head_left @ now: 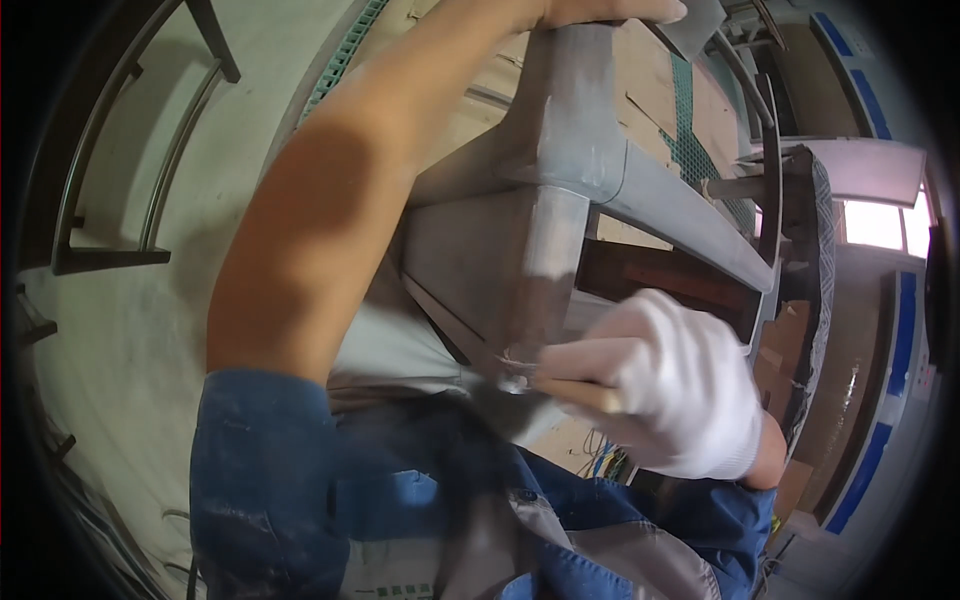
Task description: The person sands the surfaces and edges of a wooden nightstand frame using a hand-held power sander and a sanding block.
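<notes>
A grey wooden furniture frame point(570, 110) stands before me, with thick rounded legs and rails joined at a corner. Dust or pale scuffs mark its surface. My left hand point(610, 10) grips the far end of its upright leg at the top edge of the view; part of the hand is cut off. My right hand point(670, 385), in a white knit glove and smeared by motion, is closed on a slim tan stick-like piece point(580, 393), perhaps a tool handle. Its tip meets the near end of the frame's leg point(525, 345), where the surface looks rough and whitish.
Dark furniture frames point(100, 150) stand at the left on the pale floor point(190, 300). Beneath the grey frame lie cardboard sheets point(700, 100) and green grating point(685, 150). Panels with blue strips point(900, 335) line the right side. Coloured cables point(605, 460) lie low near my right arm.
</notes>
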{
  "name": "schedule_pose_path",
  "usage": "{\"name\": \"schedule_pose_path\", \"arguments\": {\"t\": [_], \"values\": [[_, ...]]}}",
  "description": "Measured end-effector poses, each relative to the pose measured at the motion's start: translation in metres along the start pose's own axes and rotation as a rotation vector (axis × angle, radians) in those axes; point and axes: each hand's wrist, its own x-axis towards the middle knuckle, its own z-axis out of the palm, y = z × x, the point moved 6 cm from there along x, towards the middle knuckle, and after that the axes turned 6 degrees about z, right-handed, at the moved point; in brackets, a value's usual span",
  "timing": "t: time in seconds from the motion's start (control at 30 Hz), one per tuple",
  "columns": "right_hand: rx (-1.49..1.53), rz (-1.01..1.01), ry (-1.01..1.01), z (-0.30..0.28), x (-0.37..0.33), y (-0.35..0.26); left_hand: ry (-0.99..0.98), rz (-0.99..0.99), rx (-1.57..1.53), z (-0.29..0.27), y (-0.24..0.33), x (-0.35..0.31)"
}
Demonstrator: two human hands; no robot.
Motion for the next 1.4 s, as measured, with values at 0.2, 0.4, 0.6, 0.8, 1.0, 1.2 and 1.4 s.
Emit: {"name": "schedule_pose_path", "arguments": {"t": [0.2, 0.4, 0.6, 0.8, 1.0, 1.2, 1.4], "values": [[-0.039, 0.033, 0.239, 0.0, 0.05, 0.024, 0.005, -0.005, -0.098, -0.011, -0.001, -0.005], [-0.291, -0.061, 0.05, 0.001, 0.046, -0.01, -0.036, 0.046, -0.006, -0.004, 0.009, -0.006], [-0.192, -0.019, -0.218, 0.001, 0.075, 0.005, 0.007, 0.056, -0.037, -0.014, 0.004, -0.008], [0.075, 0.315, 0.222, -0.037, 0.031, 0.025, -0.051, 0.076, -0.053, -0.012, 0.0, 0.0], [0.15, 0.714, 0.384, 0.013, -0.095, 0.052, -0.064, 0.054, -0.053, -0.004, 0.018, 0.003], [-0.154, 0.781, 0.489, 0.04, -0.11, 0.051, -0.068, 0.038, 0.018, -0.003, -0.009, -0.002], [-0.449, 0.856, 0.796, 0.008, -0.167, 0.038, -0.072, 0.04, -0.031, -0.001, 0.008, 0.006]]}}
